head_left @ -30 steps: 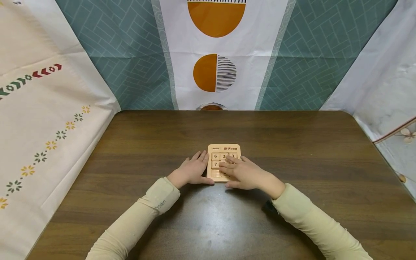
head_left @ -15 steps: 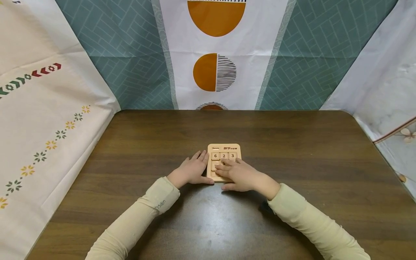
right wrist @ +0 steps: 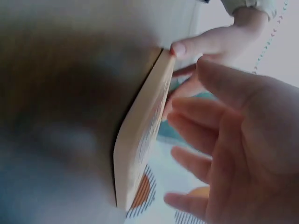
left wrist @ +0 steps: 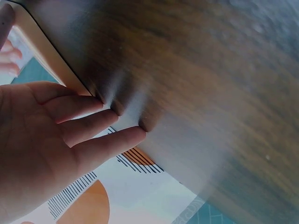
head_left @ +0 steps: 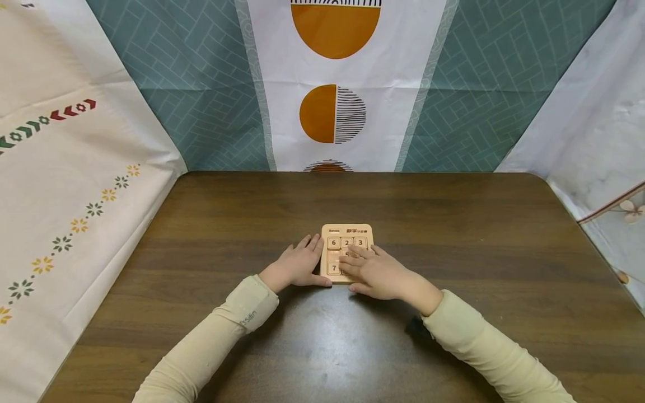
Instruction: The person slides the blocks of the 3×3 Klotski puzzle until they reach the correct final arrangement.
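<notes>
A wooden sliding number puzzle lies flat on the table. Tiles 6, 2 and 3 fill its top row. Tile 7 sits in the bottom-left slot, with a bare slot above it. My left hand rests against the puzzle's left side, fingers extended and thumb at the near-left corner. My right hand is spread over the right part, hiding several tiles. In the right wrist view its fingers are loosely bent above the board's face, around nothing.
The brown wooden table extends around the puzzle on all sides. Patterned cloth hangs behind its far edge, and white cloth drapes along the left. A dark object shows at the right wrist.
Tile 7 has slid from the middle-left slot down to the bottom-left one. My right hand shifted left and nearer, then back right. The left hand stayed in place.
</notes>
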